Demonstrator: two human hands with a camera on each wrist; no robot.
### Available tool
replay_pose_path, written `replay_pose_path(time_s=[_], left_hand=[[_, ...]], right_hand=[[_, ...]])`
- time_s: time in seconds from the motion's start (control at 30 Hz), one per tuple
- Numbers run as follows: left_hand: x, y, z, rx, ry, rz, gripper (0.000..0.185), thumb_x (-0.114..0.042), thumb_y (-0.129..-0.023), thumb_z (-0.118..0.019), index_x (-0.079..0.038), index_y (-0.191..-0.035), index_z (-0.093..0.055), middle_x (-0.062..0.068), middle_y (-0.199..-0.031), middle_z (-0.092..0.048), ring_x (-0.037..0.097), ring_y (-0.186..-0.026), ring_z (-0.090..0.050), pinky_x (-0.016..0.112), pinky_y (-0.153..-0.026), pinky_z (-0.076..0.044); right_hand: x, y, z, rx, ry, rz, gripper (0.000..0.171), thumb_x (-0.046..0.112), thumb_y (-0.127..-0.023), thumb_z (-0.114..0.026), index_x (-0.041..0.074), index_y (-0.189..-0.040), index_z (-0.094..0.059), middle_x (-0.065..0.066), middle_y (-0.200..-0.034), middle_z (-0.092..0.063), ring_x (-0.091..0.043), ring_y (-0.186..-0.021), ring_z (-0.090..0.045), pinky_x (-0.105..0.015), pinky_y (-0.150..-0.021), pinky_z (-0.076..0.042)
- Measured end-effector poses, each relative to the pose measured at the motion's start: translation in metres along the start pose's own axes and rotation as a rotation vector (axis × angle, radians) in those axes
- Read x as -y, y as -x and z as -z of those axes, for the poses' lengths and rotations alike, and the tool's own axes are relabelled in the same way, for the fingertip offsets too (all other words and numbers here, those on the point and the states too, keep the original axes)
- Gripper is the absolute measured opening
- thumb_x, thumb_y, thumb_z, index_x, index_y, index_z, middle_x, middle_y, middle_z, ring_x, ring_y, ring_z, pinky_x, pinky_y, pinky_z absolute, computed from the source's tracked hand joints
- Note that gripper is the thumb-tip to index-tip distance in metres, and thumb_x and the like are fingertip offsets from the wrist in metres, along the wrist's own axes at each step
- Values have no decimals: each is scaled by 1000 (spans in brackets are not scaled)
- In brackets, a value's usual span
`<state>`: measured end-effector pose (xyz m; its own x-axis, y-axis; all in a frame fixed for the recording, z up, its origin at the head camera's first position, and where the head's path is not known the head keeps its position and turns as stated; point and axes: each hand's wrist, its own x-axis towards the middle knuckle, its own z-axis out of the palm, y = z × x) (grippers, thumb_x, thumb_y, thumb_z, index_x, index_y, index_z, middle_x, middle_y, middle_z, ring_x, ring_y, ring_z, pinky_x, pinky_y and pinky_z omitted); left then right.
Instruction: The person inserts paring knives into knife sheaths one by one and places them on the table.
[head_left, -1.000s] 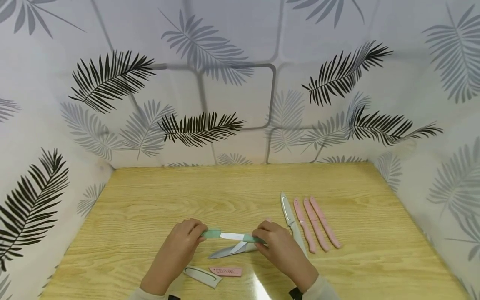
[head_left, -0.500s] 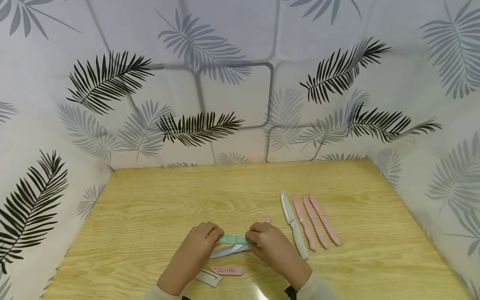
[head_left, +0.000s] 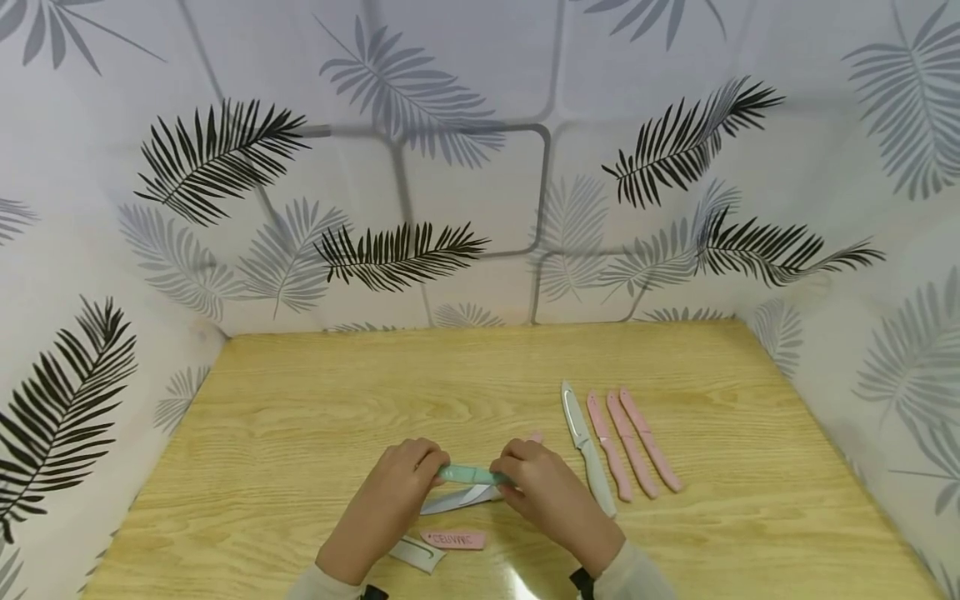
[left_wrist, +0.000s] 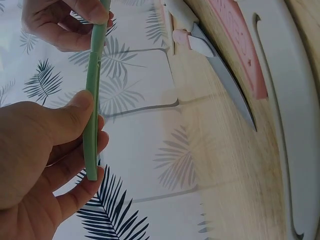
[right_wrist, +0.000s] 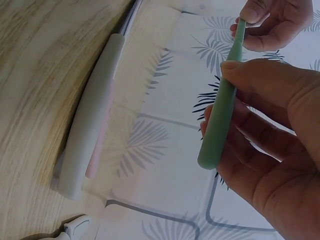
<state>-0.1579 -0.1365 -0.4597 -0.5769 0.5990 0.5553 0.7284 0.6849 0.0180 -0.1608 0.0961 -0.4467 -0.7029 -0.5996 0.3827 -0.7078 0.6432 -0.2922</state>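
Note:
Both hands hold a green knife point(head_left: 468, 474) level above the table, its blade covered by a green sheath point(left_wrist: 91, 135). The left hand point(head_left: 390, 504) pinches the sheath between thumb and fingers. On the other side, the right hand point(head_left: 555, 496) grips the green handle point(right_wrist: 220, 120). Beneath them lies a large knife point(head_left: 448, 502) with a bare grey blade and a pale handle point(right_wrist: 95, 115). A small white-bladed knife point(left_wrist: 200, 46) with a pink handle crosses it, partly hidden by the right hand. A lettered pink sheath point(head_left: 453, 540) and a pale sheath point(head_left: 416, 554) lie nearer the person.
To the right, a pale sheathed knife point(head_left: 592, 471) lies beside three pink knives point(head_left: 609, 446) in a slanting row. The wooden table point(head_left: 315, 392) is bordered by leaf-patterned cloth point(head_left: 480, 192) at the back and sides.
A second ago the white blade showed between sheath and handle. The left hand has moved right, sliding the sheath over the blade, and now they meet. The right hand shifted slightly left.

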Motion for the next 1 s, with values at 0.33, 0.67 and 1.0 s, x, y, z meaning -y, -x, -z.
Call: replay_pose_path(time_s=[0.33,0.67,1.0], left_hand=[[-3,6,-4,87,-51,64,41,-21,-78,-80,-5,-111,-62,7,-105,-63,18,-89,-63,30,-71,-54],[-1,24,0,150,-110,120,40,-24,-75,-82,-9,-108,-64,4,-100,-65,20,-90,-63,36,-77,-55],[-8,21,-5,241,-26,93,28,-27,-82,-76,-11,-103,-67,-1,-96,-66,15,-86,-63,34,-77,-53]], right_hand=[[-8,12,-3,53,29,-52,17,9,-74,-82,8,-89,-74,1,-91,-65,-11,-80,-61,-19,-71,-53],[-78,60,31,-40,-74,-421,18,3,-75,-79,2,-92,-73,-3,-86,-67,-15,-78,-62,-33,-69,-56],[-137,98,65,-40,-12,-816,26,5,-82,-72,-12,-101,-67,-24,-90,-67,-32,-74,-64,-41,-59,-54]])
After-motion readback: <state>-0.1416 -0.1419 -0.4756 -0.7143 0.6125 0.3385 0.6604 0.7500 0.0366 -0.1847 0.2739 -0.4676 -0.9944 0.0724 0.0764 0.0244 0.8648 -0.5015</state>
